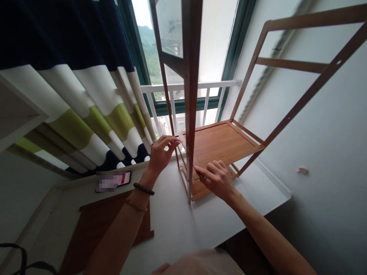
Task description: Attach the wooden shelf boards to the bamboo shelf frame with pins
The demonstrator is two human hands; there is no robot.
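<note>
A brown wooden shelf rack (223,143) stands on the white surface, with tall side frames and a panel shelf between them. My left hand (161,152) is by the left side frame at the shelf's level. Its thumb and fingertips are pinched together; anything between them is too small to make out. My right hand (219,177) is closed at the shelf's near left corner, beside the near upright (191,99). A small dark thing shows between its fingers, its kind unclear. A lower shelf (200,187) is partly hidden behind the right hand.
A loose wooden panel (107,217) lies on the white surface (172,229) at left, partly under my left forearm. A phone (124,178) lies beyond it. Striped curtains (86,114), a window and a white railing (206,86) are behind; a wall is at right.
</note>
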